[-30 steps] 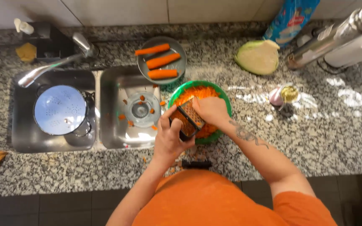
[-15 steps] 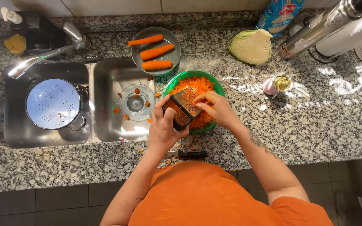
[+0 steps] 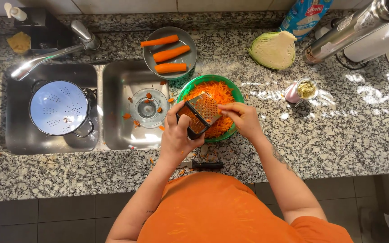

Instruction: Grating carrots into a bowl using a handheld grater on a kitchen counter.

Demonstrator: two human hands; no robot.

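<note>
I read this as a home kitchen. Speckled granite tabletop with an inset double steel sink and faucet. White colander in one basin. Food out: plate of carrots, halved cabbage. Tiled wall behind.

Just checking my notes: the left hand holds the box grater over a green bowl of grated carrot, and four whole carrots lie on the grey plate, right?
Not quite: the head view shows three whole carrots on the grey plate, not four. The rest holds: the left hand holds the box grater over the green bowl of grated carrot.
</note>
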